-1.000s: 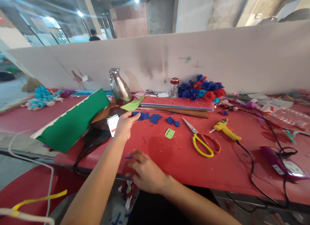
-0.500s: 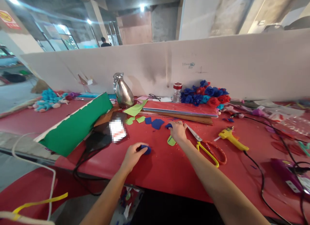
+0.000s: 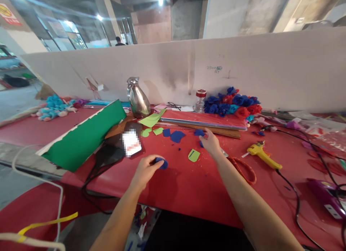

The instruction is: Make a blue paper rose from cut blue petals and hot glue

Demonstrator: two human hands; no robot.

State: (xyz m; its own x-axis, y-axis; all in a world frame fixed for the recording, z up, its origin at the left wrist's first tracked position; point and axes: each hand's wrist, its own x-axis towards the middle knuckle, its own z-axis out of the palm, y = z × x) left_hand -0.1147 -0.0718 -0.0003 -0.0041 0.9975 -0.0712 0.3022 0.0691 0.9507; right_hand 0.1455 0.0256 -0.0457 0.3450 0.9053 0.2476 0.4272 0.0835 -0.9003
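Observation:
My left hand [image 3: 146, 171] is closed, with thumb and fingers pinching a dark blue cut-out piece [image 3: 163, 164] just above the red tabletop. Farther right, my right hand [image 3: 211, 144] reaches across the table, its thumb and fingers apart. One flat blue piece [image 3: 199, 133] lies right at those fingertips. Another bit of blue [image 3: 201, 144] shows partly beneath the thumb. Nearby is a light green cut-out [image 3: 194, 155] with a dark line on it. Scissors [image 3: 244, 171] lie mostly hidden under my right forearm, a red-orange handle showing.
More blue pieces [image 3: 177, 136] and green pieces [image 3: 158, 131] lie ahead. Behind them are stacked coloured sheets [image 3: 205, 120], a steel jug [image 3: 140, 101], a jar [image 3: 200, 101] and blue and red flowers [image 3: 238, 105]. A yellow glue gun [image 3: 261, 155] with its cord sits right; a green board [image 3: 86, 135] leans left.
My right hand has moved to the right, uncovering the green cut-out and a flat blue piece. My left hand keeps its blue piece almost in place. The view has shifted slightly.

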